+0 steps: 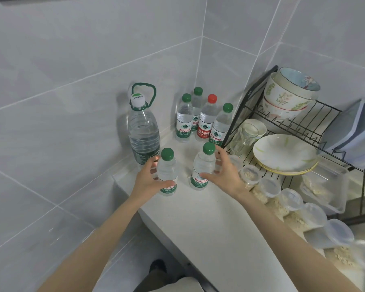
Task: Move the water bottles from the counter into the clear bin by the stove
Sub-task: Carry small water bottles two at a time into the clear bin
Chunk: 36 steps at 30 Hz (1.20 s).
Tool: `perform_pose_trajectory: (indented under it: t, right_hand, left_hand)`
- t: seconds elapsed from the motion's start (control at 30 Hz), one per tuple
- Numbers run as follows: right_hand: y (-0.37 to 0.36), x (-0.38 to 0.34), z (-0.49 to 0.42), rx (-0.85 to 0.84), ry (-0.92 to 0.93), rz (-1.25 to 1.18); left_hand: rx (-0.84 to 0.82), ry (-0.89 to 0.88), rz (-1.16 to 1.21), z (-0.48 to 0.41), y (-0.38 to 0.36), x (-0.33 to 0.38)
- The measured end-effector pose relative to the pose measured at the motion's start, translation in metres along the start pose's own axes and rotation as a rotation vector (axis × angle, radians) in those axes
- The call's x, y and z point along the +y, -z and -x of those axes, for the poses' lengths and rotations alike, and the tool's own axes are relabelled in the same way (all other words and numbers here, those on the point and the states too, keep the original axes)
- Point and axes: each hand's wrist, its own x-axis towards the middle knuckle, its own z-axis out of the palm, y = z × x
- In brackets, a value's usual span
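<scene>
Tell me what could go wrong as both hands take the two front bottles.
The left hand grips the left bottle near the counter edge; a slip could drop it. The right hand, round the right bottle, may knock the lidded tubs beside it.

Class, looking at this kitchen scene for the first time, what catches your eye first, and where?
The left hand grips the near-left bottle and the right hand the near-right bottle, on the counter. Behind them, the only red-capped bottle stands in the back group.
</scene>
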Motion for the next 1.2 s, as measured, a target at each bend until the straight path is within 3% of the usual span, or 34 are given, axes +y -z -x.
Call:
perform_pose_trajectory:
  t: [0.17, 0.33, 0.6, 0.87, 1.2]
  right_hand:
    - [-0.021, 0.015, 0.002, 0.097, -0.051, -0.125]
    - [-0.034, 0.018, 0.000, 0.160, -0.084, -0.105]
    - [-0.029, 0.008, 0.000, 0.139, -0.103, -0.045]
    - [-0.004, -0.011, 0.031, 0.098, -0.034, -0.034]
    - [0.033, -0.050, 0.091, 0.175, 0.116, -0.087]
  left_hand:
    - [0.005, -0.032, 0.016, 0.000, -0.004, -0.007]
    - [0.025, -0.022, 0.054, 0.000, -0.012, -0.013]
    - [0.100, -0.024, 0.099, 0.007, -0.010, -0.008]
    - [0.199, -0.068, 0.115, 0.040, -0.003, 0.019]
    - [0.275, -0.250, 0.112, 0.100, -0.002, 0.071]
